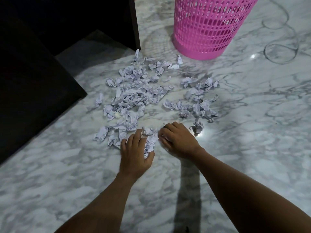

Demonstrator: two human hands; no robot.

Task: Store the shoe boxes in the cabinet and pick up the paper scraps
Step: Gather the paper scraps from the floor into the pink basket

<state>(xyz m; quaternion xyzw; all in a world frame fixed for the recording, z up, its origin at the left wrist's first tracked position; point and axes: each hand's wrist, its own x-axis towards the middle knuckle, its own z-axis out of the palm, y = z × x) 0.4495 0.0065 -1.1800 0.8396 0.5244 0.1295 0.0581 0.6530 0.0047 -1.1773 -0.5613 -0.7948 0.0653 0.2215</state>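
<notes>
Several crumpled white paper scraps (pixel 139 96) lie scattered over the marble floor, in a larger heap at the left and a smaller heap (pixel 196 105) at the right. My left hand (pixel 134 155) is curled around a bunch of scraps (pixel 149 140) at the near edge of the heap. My right hand (pixel 176 140) lies palm down right beside it, fingers bent against the same bunch. One scrap (pixel 196 128) lies alone just right of my right hand. No shoe boxes are in view.
A pink plastic mesh basket (pixel 207 27) stands upright on the floor behind the scraps. A dark cabinet (pixel 33 81) fills the left side, its corner close to the heap. A thin cable (pixel 281 47) loops on the floor at the far right.
</notes>
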